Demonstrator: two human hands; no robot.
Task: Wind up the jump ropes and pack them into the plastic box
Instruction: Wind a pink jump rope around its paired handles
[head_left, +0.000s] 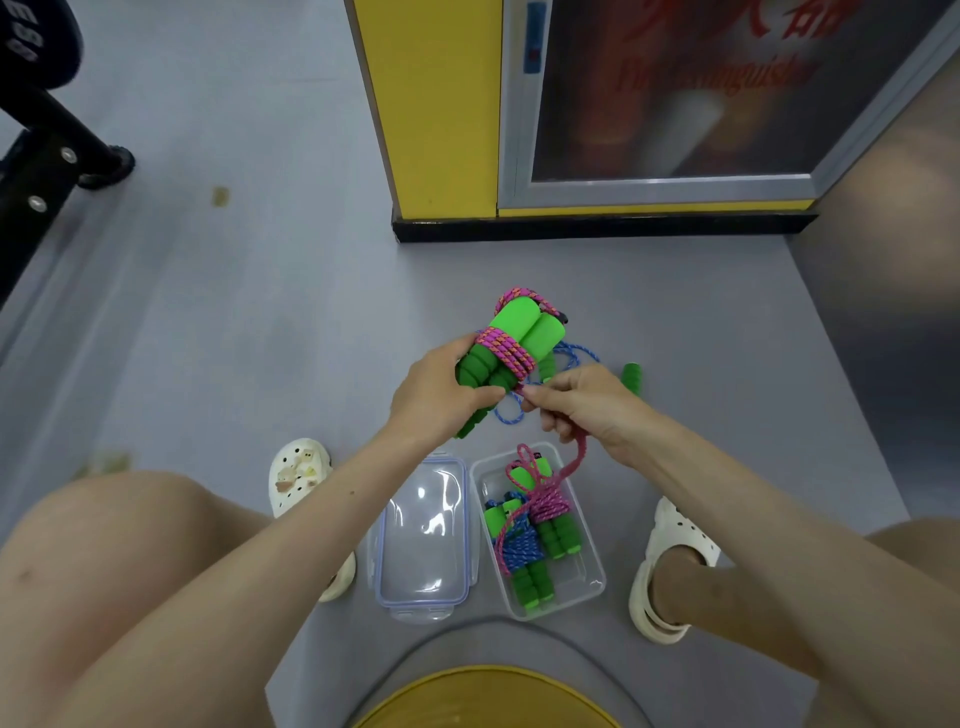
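My left hand (441, 395) grips a pair of green foam handles (511, 343) held side by side, with pink rope (506, 353) wound around their middle. My right hand (582, 405) pinches the loose end of that pink rope just right of the handles; the tail hangs down toward the box. An open clear plastic box (587, 564) lies on the floor below my hands and holds two wound ropes, one blue (522, 545) and one pink (550, 501). A loose blue rope (576, 356) with a green handle (632, 375) lies on the floor behind my hands.
The box's clear lid (421, 540) lies just left of the box. My feet in white clogs (298, 475) flank both. A yellow pillar and a fire extinguisher cabinet (670, 104) stand ahead; black equipment legs (57, 150) are far left. A yellow stool edge (488, 696) is below.
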